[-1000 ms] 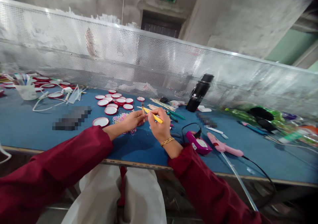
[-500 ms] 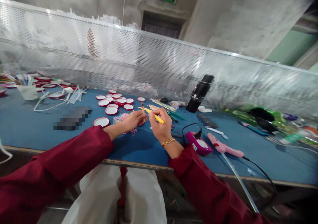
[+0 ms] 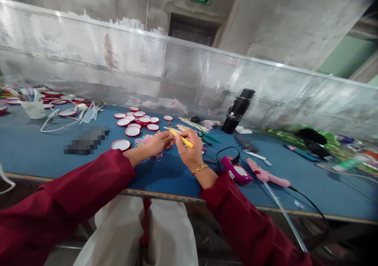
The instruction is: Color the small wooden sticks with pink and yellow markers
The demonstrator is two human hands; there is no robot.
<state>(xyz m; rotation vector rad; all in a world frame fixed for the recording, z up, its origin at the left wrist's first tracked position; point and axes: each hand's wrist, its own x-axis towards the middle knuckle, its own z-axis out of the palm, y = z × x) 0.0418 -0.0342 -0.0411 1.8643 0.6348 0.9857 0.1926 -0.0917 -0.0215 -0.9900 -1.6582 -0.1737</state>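
My left hand is closed on a thin upright brown stick with a darker top; its lower part is hidden by the fingers. My right hand grips a yellow pen-like tool, whose pointed end crosses the stick. Whether the two touch, I cannot tell. Beside and partly behind my left hand lies a heap of small coloured bands. Under that hand shows a bit of something red, mostly covered.
Red-rimmed white lids lie beyond my left hand. Thin wooden sticks and green tools are behind my right hand. A black bottle, purple power socket and pink glue gun stand to the right, a white cup far left.
My right hand and the yellow tool have shifted slightly to the left, and the tool's tip sits a little further across the stick. My left hand stays almost still.
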